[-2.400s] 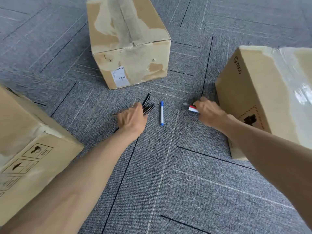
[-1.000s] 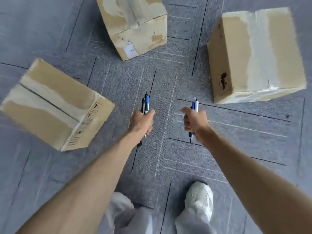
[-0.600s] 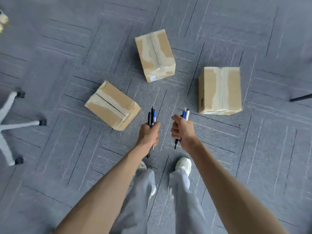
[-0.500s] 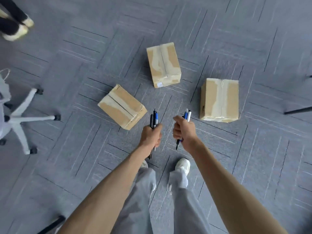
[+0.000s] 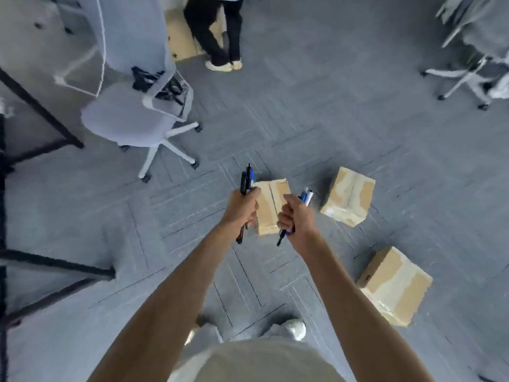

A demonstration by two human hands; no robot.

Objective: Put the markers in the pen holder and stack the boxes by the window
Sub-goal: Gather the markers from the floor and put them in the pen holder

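Markers [image 5: 247, 180] stand bunched in the left hand [image 5: 243, 208], which is clenched round their middles so that dark and blue caps stick up above the fist and the tails poke out below it. Just right of that hand and beyond it, a cardboard box [image 5: 271, 206] lies on the carpet, partly hidden behind both fists. The right hand [image 5: 295, 216] is likewise closed tight on a second bunch of markers [image 5: 306, 196], blue and white ends up, one dark tail slanting down toward the left hand. Farther right of that hand sit two more boxes, one [image 5: 348, 195] level with the knuckles and one [image 5: 394, 285] nearer the person, beside the right forearm. The frame is smeared, so the count in each fist is probably three or so, no firmer than that. Well up and left of the left hand stands an office chair [image 5: 132, 117].

No pen holder or window shows here, so the step in hand seems to be carrying the markers to wherever the holder stands. To do it well, keep both fists firm and the bunches near upright so none slides out, watch the chair base while walking, and on arrival feed each bunch in tail first, easing the fingers open only once the ends are inside the holder.
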